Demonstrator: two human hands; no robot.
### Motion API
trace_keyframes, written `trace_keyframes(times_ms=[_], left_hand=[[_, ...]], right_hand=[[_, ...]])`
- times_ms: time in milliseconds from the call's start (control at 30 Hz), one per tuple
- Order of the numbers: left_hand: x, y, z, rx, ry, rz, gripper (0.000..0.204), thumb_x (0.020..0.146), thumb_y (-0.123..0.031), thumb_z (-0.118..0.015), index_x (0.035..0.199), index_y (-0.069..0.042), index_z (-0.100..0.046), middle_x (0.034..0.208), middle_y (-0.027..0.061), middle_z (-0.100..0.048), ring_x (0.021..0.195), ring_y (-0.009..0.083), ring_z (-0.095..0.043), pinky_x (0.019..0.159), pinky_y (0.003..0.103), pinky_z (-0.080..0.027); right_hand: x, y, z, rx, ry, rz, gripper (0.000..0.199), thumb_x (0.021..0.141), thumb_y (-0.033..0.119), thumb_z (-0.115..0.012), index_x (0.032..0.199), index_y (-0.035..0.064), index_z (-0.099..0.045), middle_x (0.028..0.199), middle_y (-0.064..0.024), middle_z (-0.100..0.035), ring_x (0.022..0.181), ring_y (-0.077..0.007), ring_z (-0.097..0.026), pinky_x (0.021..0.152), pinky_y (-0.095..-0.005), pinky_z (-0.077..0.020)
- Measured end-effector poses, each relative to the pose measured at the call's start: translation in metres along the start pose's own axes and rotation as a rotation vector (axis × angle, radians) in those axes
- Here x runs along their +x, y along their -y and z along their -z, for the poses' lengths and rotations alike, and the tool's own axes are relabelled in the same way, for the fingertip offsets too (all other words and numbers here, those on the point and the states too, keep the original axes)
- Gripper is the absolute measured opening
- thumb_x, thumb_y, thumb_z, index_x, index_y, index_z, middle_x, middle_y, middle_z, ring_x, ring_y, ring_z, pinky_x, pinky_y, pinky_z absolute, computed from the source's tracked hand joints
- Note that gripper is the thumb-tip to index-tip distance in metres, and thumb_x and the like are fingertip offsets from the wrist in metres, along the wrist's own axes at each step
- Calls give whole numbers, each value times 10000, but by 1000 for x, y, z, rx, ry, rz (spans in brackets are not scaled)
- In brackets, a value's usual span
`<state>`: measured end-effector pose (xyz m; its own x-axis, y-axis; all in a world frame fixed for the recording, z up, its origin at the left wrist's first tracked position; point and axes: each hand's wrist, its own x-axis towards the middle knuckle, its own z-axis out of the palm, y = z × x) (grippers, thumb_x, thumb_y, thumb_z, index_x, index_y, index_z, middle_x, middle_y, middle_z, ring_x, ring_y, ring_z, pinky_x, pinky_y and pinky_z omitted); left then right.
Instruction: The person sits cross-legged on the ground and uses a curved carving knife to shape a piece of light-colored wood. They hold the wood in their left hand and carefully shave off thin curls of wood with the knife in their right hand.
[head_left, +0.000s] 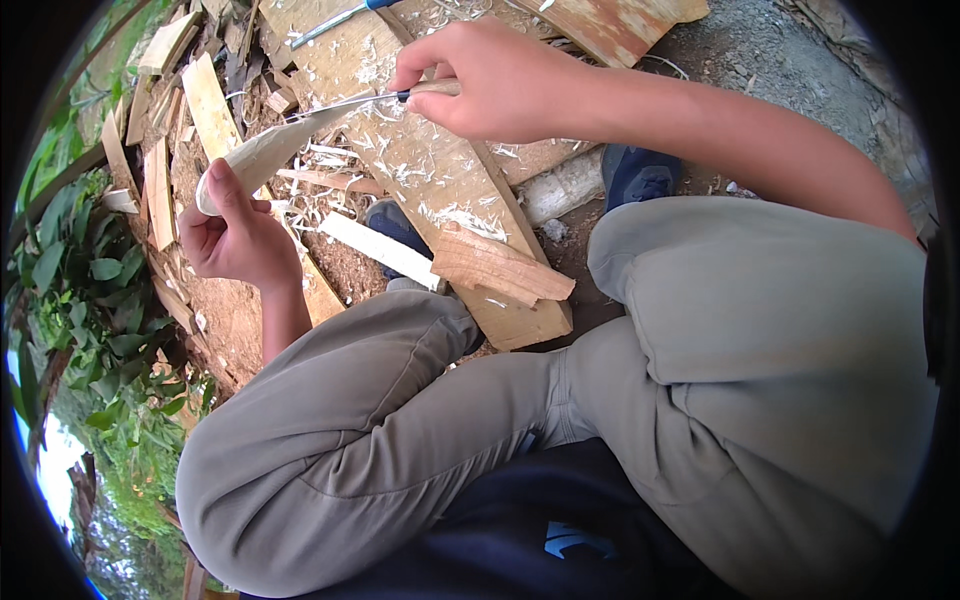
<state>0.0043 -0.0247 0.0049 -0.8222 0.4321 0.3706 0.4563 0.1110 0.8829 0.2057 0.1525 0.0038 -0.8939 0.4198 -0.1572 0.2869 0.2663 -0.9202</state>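
My left hand [240,225] is closed round the near end of a pale, tapering piece of wood [265,158], thumb on top. The wood tilts up to the right, toward the board. In my right hand [490,80] is a carving knife [440,88] with a light wooden handle and a dark collar. Its thin blade points left and touches the wood's narrow far end. The exact cutting edge is too fine to make out. Under my right hand lies a long wooden board [430,185] strewn with curly shavings.
A blue-handled tool [330,22] lies at the board's far end. A pale wood strip [380,248] and a reddish-brown wood chunk [495,262] lie close to my legs. Split scraps [160,190] cover the ground at left, beside leafy plants [80,250]. My dark shoes [640,172] flank the board.
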Motion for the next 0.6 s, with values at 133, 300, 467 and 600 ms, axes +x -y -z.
trace_keyframes(times_ms=[133,300,467,600], left_hand=[[-4,-4,-5,8,-11,-2,300,905,-213,-764,774,-31,-566,673,97,-664,472,75,-561,392,184,-419],[-3,-1,-5,-3,-1,-25,306,898,-212,-772,765,-27,-567,672,95,-659,470,80,-567,397,189,-429],[-1,-1,2,45,43,-8,328,895,-206,-775,749,-27,-541,672,101,-651,474,82,-567,396,194,-426],[-5,-4,-6,10,-14,-16,315,902,-207,-767,752,-34,-550,663,91,-648,466,78,-555,403,192,-424]], right_hand=[[0,6,0,-74,1,11,287,817,110,-589,1041,-34,-694,698,-178,-680,641,-265,-684,633,-389,-534],[-3,29,1,-18,-7,0,262,869,150,-617,1073,11,-706,833,-191,-705,792,-294,-700,736,-390,-527],[3,6,5,-107,89,-107,260,885,152,-624,1083,-3,-690,853,-191,-713,841,-294,-714,771,-386,-533],[-3,-2,-5,-21,8,-1,258,895,157,-621,1084,-9,-678,954,-208,-718,937,-295,-715,820,-380,-537]])
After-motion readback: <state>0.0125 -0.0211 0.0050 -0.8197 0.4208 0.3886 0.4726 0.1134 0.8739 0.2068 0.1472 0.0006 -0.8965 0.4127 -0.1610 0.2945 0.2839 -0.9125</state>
